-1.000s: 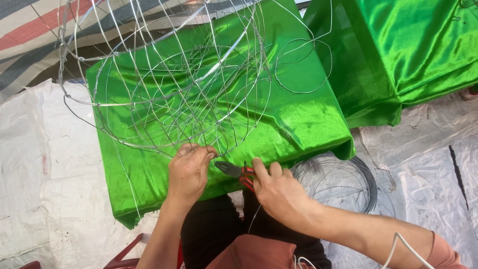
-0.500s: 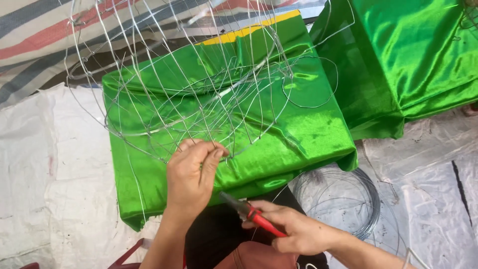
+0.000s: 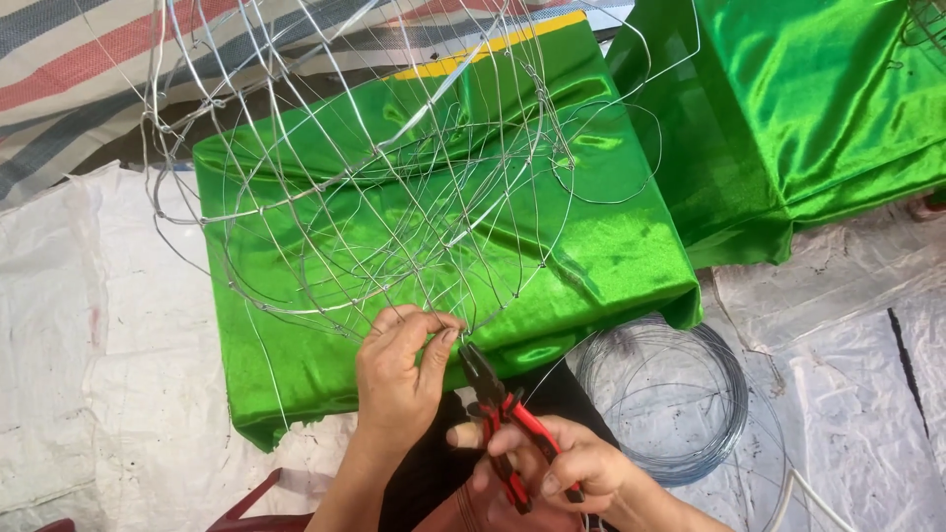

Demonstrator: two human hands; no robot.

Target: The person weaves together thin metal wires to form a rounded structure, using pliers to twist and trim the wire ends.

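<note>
Your wire frame [image 3: 394, 177] sits over the folded cloth [image 3: 611, 256]; the wire coil [image 3: 670, 394] lies to its right, pliers [image 3: 503, 419] just below the frame's near edge.

Left hand [image 3: 399, 369] pinches wire frame [image 3: 374, 177]; right hand [image 3: 562, 468] grips pliers [image 3: 501, 414].

Red-handled pliers [image 3: 507, 433], silver wire frame [image 3: 394, 177], shiny green cloth [image 3: 611, 246].

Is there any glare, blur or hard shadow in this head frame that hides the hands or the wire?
Head view: even, soft light, no hard shadows. The green satin cloth shows bright sheen patches, against which the thin wire frame partly washes out. The left hand, right hand and red-handled pliers are sharp, with no motion blur.
</note>
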